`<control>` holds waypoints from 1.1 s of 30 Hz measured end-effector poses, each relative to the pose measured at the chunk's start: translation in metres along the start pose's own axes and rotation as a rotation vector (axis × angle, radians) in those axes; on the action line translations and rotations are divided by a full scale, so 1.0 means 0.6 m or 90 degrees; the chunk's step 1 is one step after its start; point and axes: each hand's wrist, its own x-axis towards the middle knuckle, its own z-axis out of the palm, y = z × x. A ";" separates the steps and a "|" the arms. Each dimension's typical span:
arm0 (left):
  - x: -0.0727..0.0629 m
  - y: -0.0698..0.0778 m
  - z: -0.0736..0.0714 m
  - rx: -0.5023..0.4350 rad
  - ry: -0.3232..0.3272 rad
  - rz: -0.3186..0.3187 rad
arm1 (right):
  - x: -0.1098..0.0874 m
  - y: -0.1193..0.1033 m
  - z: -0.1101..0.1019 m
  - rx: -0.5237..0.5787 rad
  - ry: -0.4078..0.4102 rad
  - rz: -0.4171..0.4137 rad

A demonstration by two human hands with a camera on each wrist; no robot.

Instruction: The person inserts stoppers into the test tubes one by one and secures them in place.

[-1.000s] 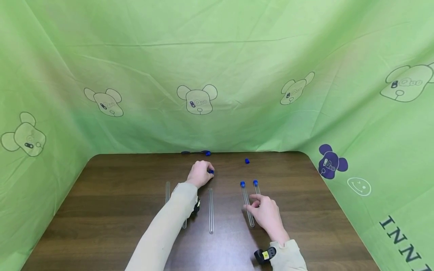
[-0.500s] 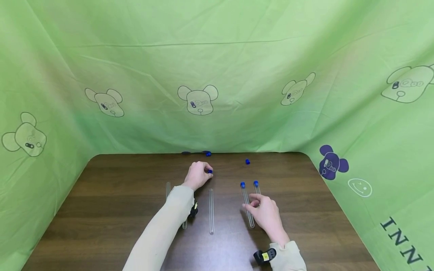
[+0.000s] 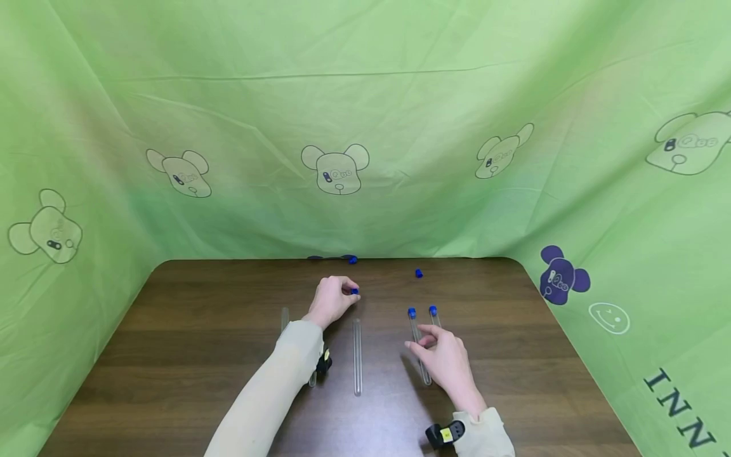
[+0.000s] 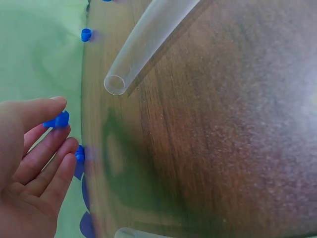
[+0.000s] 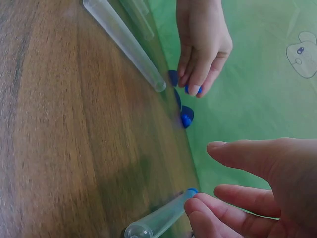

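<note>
The left hand (image 3: 331, 300) pinches a blue cap (image 4: 60, 120), partly covered by its fingers, over the far part of the worktop (image 3: 200, 381), just past the end of an uncapped test tube (image 3: 357, 358). The left sleeve (image 3: 268, 387) hides most of the clear tubing (image 3: 285, 315) beneath it; whether the two visible ends belong to one tube or two, I cannot tell. The right hand (image 3: 448, 357), thumb and fingers apart, overlaps one capped test tube (image 3: 425, 376), contact unclear, and conceals most of another capped tube (image 3: 435, 319).
</note>
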 end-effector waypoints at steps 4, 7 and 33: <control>-0.007 0.002 -0.002 -0.025 0.005 -0.006 | 0.000 -0.001 0.003 0.018 -0.001 0.000; -0.012 0.002 -0.003 -0.046 0.011 -0.006 | -0.001 -0.004 0.006 0.028 -0.002 0.001; -0.034 0.000 -0.023 -0.106 0.043 -0.002 | -0.007 -0.024 0.045 0.056 -0.039 -0.048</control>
